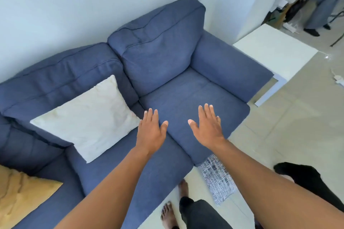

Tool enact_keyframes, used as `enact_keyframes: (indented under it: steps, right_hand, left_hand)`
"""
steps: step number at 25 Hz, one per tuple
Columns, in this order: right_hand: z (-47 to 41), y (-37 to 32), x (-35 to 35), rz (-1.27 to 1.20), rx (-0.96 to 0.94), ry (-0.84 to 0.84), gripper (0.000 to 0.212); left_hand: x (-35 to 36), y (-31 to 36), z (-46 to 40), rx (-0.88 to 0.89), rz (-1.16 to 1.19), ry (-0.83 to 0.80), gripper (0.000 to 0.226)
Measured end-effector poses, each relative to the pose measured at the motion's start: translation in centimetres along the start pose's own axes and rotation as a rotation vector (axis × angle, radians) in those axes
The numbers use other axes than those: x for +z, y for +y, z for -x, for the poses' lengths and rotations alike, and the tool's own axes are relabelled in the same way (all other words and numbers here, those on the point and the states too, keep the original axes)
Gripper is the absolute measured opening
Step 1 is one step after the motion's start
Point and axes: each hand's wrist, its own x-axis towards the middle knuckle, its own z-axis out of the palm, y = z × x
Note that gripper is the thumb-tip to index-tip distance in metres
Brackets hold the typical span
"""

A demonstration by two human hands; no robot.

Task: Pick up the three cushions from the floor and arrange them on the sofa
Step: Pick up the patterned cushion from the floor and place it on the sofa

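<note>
Both bare forearms reach out over the blue fabric sofa (pixel 186 102). The left hand (pixel 151 132) and right hand (pixel 207 126) hover flat, palms down, each grip spread wide and holding nothing. A cream square cushion (pixel 87 119) leans against the sofa back; a mustard-yellow cushion (pixel 20 195) lies on the seat at far left. A grey-and-white woven cushion (pixel 217 180) lies on the floor, partly under the sofa's front edge.

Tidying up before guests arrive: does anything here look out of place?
Yes. A grey woven cushion lies on the floor, partly tucked under the sofa front edge. The white cushion and mustard cushion are on the seats. Both hands are empty.
</note>
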Motion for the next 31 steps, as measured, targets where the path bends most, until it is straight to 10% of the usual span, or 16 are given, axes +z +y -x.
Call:
enact_keyframes:
  steps: [19, 31]
  right_hand:
    - [10.4, 33.5, -4.2, -0.171, 0.594, 0.090, 0.075]
    - [4.2, 46.1, 12.0, -0.305, 0.782, -0.027, 0.076]
  left_hand:
    - [22.1, 28.8, -0.1, 0.528, -0.276, -0.431, 0.071]
    - [42.8, 24.9, -8.8, 0.471, -0.447, -0.667, 0.072]
